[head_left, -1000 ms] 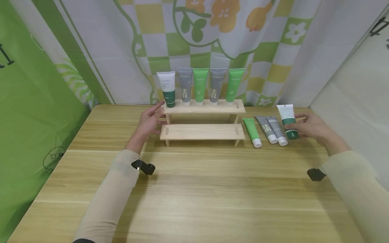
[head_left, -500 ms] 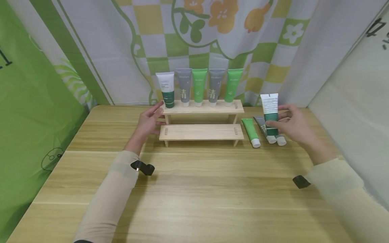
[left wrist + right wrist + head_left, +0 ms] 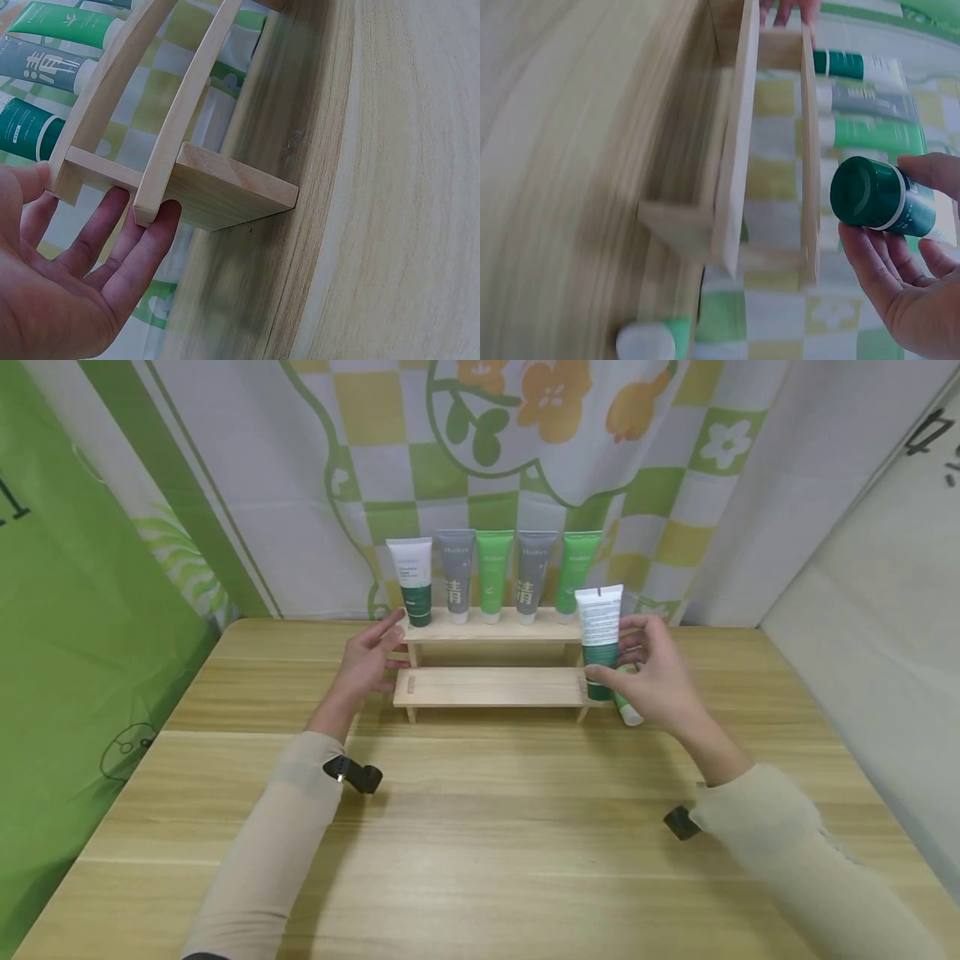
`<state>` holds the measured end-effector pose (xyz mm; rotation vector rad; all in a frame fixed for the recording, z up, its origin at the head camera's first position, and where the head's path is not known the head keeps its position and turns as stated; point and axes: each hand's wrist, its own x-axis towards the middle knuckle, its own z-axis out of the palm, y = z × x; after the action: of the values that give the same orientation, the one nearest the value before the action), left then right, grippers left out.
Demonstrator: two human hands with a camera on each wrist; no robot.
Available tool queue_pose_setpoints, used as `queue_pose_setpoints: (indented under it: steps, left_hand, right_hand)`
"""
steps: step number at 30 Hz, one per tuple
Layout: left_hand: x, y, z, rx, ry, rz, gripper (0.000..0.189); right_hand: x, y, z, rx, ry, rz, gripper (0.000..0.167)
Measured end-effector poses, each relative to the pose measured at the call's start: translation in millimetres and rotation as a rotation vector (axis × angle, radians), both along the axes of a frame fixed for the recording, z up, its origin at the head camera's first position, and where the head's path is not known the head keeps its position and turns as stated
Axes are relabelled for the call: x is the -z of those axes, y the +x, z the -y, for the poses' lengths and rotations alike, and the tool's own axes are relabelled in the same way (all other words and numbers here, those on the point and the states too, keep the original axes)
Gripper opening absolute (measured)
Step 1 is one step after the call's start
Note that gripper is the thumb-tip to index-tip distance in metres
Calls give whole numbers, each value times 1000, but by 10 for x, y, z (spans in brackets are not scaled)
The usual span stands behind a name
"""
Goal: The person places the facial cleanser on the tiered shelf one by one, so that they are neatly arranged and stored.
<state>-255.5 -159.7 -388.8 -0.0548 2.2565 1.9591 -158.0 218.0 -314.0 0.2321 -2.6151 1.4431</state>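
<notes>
My right hand (image 3: 660, 681) grips a white-and-dark-green squeeze tube (image 3: 601, 627), cap down, at the right end of a two-tier wooden rack (image 3: 495, 685). In the right wrist view, the tube's green cap (image 3: 866, 193) points toward the camera, fingers and thumb around its body. My left hand (image 3: 367, 657) touches the rack's left end; in the left wrist view its fairly straight fingers (image 3: 97, 232) rest against the boards' ends. On the upper tier stand a white-and-green tube (image 3: 412, 581), grey tubes (image 3: 457, 572) and green tubes (image 3: 493, 572), caps down. The lower tier bears nothing.
A green tube (image 3: 628, 706) lies on the wooden table (image 3: 480, 827) right of the rack, partly behind my right hand. That hand also hides the spot where two grey tubes lay. A patterned curtain (image 3: 525, 460) hangs close behind the rack.
My right hand has carried the white-and-green tube leftward from the table's right side to the rack's right end. The left hand stays at the rack's left end.
</notes>
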Motion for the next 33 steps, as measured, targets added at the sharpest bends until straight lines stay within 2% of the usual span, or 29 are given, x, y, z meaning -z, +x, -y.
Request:
queue_pose_setpoints:
  steps: [11, 20, 26, 33]
  left_hand:
    - [1, 1, 17, 2, 7, 1, 46]
    - [-1, -3, 14, 8, 3, 2, 48]
    - [5, -8, 11, 7, 12, 1, 46]
    - [-4, 1, 7, 0, 13, 8, 46]
  right_hand:
    - [224, -90, 628, -99, -109, -121, 68]
    - [438, -207, 1189, -134, -192, -175, 62]
    - [555, -279, 1491, -128, -196, -179, 60]
    - [655, -355, 1711, -118, -213, -164, 58]
